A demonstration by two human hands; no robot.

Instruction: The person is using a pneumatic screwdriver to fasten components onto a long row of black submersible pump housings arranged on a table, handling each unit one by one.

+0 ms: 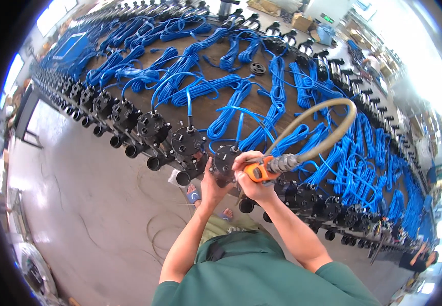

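Observation:
My right hand [251,179] is wrapped round an orange air tool [260,170], whose thick olive hose [328,145] loops up over the table and back. The tool is against the right side of a round black housing [225,162] with a lid and a blue cable coming from it. Cupped round the lower left of that housing is my left hand [213,186], its thumb up along the side. The tool's working tip is hidden behind my right hand. Just left stands another black housing [188,142] with bolts round its lid and an open pipe end below.
Bundles of blue cable [277,89] cover the brown tabletop, with a black handwheel [257,68] among them. Rows of similar housings [124,113] line its edges. A thin hose [152,229] curls on the floor near my feet. Another person [418,259] is at the far right.

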